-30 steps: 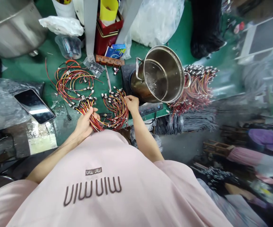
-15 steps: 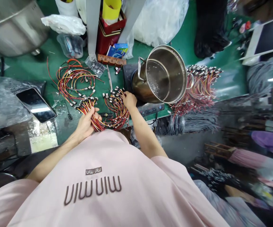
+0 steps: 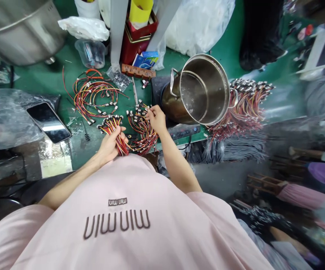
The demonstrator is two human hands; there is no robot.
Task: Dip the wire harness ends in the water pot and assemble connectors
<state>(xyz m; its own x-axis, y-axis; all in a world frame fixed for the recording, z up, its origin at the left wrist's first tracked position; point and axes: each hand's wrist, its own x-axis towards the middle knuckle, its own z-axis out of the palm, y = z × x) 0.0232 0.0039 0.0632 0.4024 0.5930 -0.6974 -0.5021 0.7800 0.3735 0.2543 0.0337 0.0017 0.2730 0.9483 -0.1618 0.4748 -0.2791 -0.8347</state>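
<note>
The steel pot [image 3: 171,105] is round and smooth, with looped handles; around it the surface [image 3: 224,48] is green. Left of the pot, the left hand [image 3: 111,144] has its fingers closed around a wire bundle [image 3: 122,145], thin red, yellow and black strands whose silvery ends stick out beyond the fingers. Just beside the pot, the right hand [image 3: 157,118] has its fingertips at the curved wire pile [image 3: 145,138]; whether they pinch a strand, I cannot tell.

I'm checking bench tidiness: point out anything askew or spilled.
I see no spill. The loose wire coil beyond the left hand looks untidy: a red strand strays from it, unlike the bundle that hand holds.
</note>
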